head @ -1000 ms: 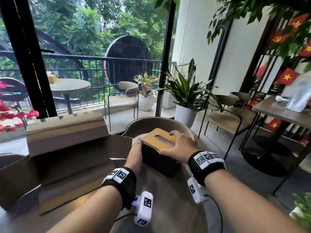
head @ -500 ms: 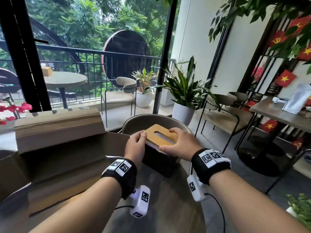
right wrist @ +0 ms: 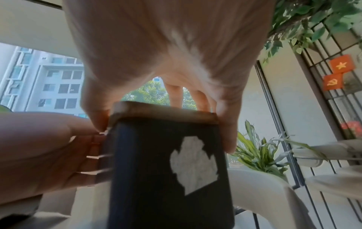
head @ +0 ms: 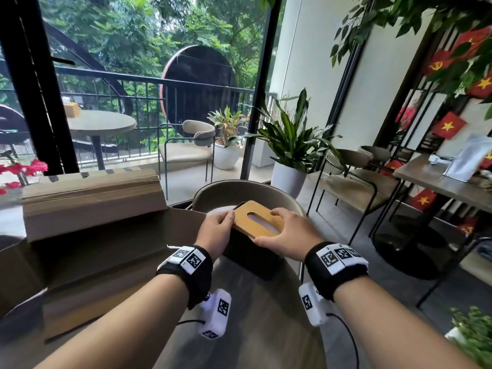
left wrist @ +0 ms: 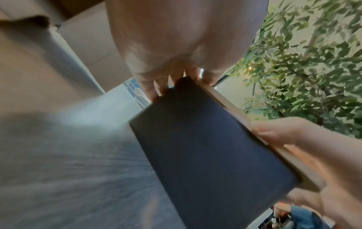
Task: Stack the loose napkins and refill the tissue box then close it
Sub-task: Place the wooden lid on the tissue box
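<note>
A black tissue box [head: 250, 258] with a wooden slotted lid [head: 255, 222] stands on the round grey table [head: 255, 328], just ahead of both wrists. My left hand [head: 216, 231] grips the box's left end, thumb on the lid's edge. My right hand [head: 288, 235] holds the lid from the right, thumb on the near edge and fingers over the top. The left wrist view shows the box's dark side [left wrist: 205, 147] and the lid's edge [left wrist: 225, 100]. A torn white label [right wrist: 194, 164] marks the box's end in the right wrist view. No loose napkins show.
An open cardboard carton [head: 93, 209] fills the table's left side, touching the tissue box's corner. A grey chair back [head: 247, 189] stands right behind the table. A potted plant [head: 290, 145] and another table [head: 436, 182] are to the right.
My left hand went from lying flat against the box's left side to curling over the lid's left end. The right hand has stayed on the lid.
</note>
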The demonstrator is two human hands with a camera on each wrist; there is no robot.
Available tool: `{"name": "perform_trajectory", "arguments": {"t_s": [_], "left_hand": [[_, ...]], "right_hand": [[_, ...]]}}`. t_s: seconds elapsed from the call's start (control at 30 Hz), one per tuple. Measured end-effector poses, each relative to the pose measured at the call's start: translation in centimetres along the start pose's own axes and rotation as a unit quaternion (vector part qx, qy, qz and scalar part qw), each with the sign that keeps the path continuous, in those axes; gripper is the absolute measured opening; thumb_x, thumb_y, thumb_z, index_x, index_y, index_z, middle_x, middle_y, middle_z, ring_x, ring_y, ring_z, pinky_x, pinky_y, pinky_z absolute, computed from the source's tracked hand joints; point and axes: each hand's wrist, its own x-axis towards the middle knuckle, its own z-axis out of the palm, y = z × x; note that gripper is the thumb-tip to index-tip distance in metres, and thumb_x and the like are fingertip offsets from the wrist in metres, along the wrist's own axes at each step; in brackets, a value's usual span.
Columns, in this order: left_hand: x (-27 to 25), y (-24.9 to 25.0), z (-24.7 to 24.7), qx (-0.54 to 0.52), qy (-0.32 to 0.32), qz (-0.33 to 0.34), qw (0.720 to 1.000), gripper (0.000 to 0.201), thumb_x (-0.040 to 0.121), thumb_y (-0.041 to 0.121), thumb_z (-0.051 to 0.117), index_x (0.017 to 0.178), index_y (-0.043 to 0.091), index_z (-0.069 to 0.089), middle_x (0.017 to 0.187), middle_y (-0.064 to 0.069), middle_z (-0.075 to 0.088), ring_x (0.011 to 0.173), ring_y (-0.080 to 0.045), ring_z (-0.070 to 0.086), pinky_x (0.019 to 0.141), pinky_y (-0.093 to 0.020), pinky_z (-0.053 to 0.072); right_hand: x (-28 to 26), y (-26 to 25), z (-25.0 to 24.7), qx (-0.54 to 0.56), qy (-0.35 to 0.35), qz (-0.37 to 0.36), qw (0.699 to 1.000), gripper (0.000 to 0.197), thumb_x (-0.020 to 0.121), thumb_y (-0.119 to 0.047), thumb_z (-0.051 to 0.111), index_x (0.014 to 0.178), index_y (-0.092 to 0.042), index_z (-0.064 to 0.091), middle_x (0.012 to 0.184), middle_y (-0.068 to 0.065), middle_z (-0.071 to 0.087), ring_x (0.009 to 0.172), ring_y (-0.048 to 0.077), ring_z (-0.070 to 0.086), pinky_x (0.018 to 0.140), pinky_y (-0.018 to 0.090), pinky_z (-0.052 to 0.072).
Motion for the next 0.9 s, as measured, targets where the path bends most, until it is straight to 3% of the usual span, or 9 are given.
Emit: {"name": "perform_trajectory", "arguments": {"t_s": [0.1,0.23,0.33,0.43,0.53,0.67,0.77,0.9], "left_hand": [[-0.3,-0.8,-0.2,0.017,0.0,0.01,1.0,0.038,0.097,0.045,0.05,0.118,0.024,0.075,0.111,0.009,0.076,0.112,-0.011,0.067,0.107,-0.044,0.049],[-0.3,-0.6,-0.2,0.021,0.018,0.014,1.0,0.038,0.098,0.042,0.055,0.128,0.024,0.068,0.124,0.006,0.07,0.12,-0.011,0.062,0.11,-0.042,0.046],[-0.4,0.0,-0.1,0.029,0.025,0.024,0.999,0.028,0.103,0.027,0.055,0.125,0.019,0.07,0.117,0.011,0.068,0.118,-0.011,0.062,0.11,-0.035,0.045],[-0.4,0.4,-0.1,0.018,0.027,0.015,0.999,0.021,0.102,0.021,0.057,0.107,0.034,0.073,0.099,0.023,0.068,0.1,0.002,0.063,0.102,-0.029,0.047],[-0.5,0.6,-0.1,0.026,0.024,0.025,0.999,0.021,0.102,0.017,0.057,0.111,0.023,0.075,0.09,0.027,0.065,0.095,0.003,0.062,0.097,-0.027,0.047],[-0.2,0.1,-0.2,0.044,0.025,0.026,0.998,0.02,0.101,0.024,0.057,0.104,0.037,0.072,0.101,0.02,0.072,0.104,-0.005,0.066,0.102,-0.035,0.05],[0.0,-0.1,-0.2,0.052,0.018,0.02,0.998,0.024,0.1,0.028,0.059,0.12,0.025,0.072,0.11,0.014,0.073,0.11,-0.008,0.066,0.106,-0.04,0.05],[0.0,-0.3,-0.2,0.05,0.0,0.019,0.999,0.039,0.1,0.039,0.06,0.134,0.02,0.064,0.127,0.006,0.068,0.12,-0.009,0.061,0.111,-0.037,0.046]], "right_hand": [[0.3,0.2,-0.3,-0.014,-0.01,-0.011,1.0,0.1,0.07,-0.067,0.083,0.155,-0.029,0.046,0.15,0.0,0.058,0.133,0.02,0.057,0.106,0.033,0.047],[0.7,0.4,-0.2,-0.014,-0.006,-0.016,1.0,0.102,0.068,-0.07,0.083,0.155,-0.029,0.047,0.15,-0.001,0.057,0.133,0.019,0.057,0.107,0.033,0.048],[1.1,0.0,-0.3,-0.014,-0.018,-0.028,0.999,0.101,0.069,-0.069,0.084,0.156,-0.031,0.045,0.15,-0.003,0.058,0.131,0.018,0.058,0.101,0.028,0.047],[1.3,-0.3,-0.6,-0.021,-0.031,-0.036,0.999,0.099,0.072,-0.066,0.084,0.156,-0.032,0.044,0.148,-0.003,0.059,0.126,0.018,0.06,0.09,0.025,0.046],[1.3,-0.5,-1.0,-0.029,-0.044,-0.043,0.998,0.097,0.075,-0.063,0.084,0.156,-0.028,0.044,0.149,-0.002,0.059,0.13,0.019,0.058,0.102,0.031,0.048],[1.3,-0.6,-1.3,-0.031,-0.055,-0.046,0.997,0.089,0.079,-0.059,0.083,0.153,-0.024,0.049,0.146,0.001,0.061,0.129,0.021,0.058,0.105,0.034,0.047],[1.5,-0.3,-1.1,-0.03,-0.057,-0.044,0.997,0.096,0.077,-0.062,0.084,0.156,-0.025,0.045,0.15,0.002,0.057,0.133,0.022,0.056,0.109,0.035,0.047],[2.0,0.1,-1.0,-0.027,-0.041,-0.04,0.998,0.103,0.071,-0.066,0.085,0.157,-0.026,0.045,0.153,0.001,0.055,0.134,0.021,0.056,0.111,0.039,0.049]]}}
